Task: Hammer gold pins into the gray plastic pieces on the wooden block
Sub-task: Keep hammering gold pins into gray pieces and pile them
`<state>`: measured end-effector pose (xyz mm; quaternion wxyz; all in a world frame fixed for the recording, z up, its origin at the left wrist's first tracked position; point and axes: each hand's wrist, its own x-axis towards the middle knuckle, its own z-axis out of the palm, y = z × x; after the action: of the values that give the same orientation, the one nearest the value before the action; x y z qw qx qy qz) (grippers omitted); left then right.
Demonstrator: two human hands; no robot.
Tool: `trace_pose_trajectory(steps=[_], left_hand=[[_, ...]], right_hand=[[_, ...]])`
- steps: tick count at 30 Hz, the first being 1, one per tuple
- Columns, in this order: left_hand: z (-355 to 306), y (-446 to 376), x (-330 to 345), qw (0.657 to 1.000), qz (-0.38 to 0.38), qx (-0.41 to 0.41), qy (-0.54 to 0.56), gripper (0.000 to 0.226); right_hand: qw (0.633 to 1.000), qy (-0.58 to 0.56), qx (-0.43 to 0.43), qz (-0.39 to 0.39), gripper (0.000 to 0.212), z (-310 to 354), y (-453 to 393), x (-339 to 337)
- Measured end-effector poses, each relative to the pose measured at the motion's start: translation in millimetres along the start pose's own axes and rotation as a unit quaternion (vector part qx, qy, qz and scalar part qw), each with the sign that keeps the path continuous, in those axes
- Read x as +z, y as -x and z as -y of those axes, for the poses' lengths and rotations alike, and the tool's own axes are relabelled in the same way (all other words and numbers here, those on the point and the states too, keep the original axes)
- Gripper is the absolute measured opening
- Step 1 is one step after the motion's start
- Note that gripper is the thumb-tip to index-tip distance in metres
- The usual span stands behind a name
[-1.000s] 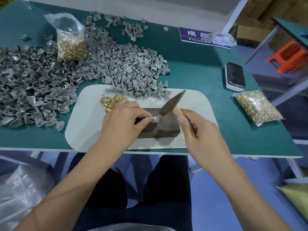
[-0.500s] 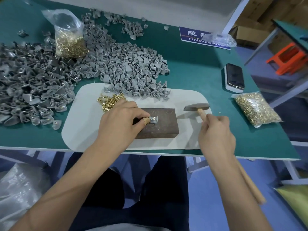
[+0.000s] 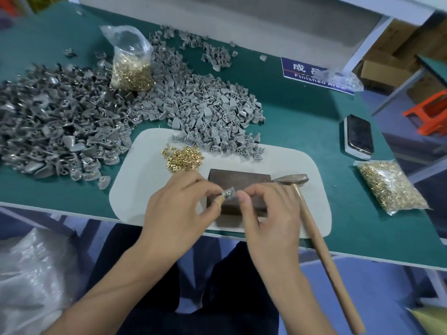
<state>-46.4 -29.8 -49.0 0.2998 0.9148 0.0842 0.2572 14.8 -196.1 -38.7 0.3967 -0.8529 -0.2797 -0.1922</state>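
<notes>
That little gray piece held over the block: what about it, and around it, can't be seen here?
Head view only:
- gray piece: pins too small and blurred to count; left hand fingers cover one side.
- right hand: fingertips curl under; contact unclear.
- wooden block: near half hidden by both hands.
- hammer: handle end cut off by the bottom edge.

Two bare forearms with no sleeves, watch or bracelets enter from the 6 o'clock edge, ending in the person's left hand (image 3: 179,209) and right hand (image 3: 268,213). No gloves or rings are visible. The fingers (image 3: 244,197) have short, plain nails, and a light band seems to wrap the left thumb tip. Beneath the arms, toward 6 o'clock, the lap shows dark navy or black trousers (image 3: 217,298).
</notes>
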Motion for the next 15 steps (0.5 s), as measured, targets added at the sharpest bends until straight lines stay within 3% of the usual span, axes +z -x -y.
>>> trace_pose_trajectory(steps=[7,15], left_hand=[[39.0,28.8,-32.6,0.994,-0.071,-0.087,-0.016,0.017],[101.0,60.3,-77.2,0.969,-0.086,-0.211,-0.096,0.01]], right_hand=[[0.987,0.018,-0.094,0.13,0.027,34.5,-10.3,56.7],[0.964,-0.016,-0.179,0.196,0.013,75.3,-0.1,142.8]])
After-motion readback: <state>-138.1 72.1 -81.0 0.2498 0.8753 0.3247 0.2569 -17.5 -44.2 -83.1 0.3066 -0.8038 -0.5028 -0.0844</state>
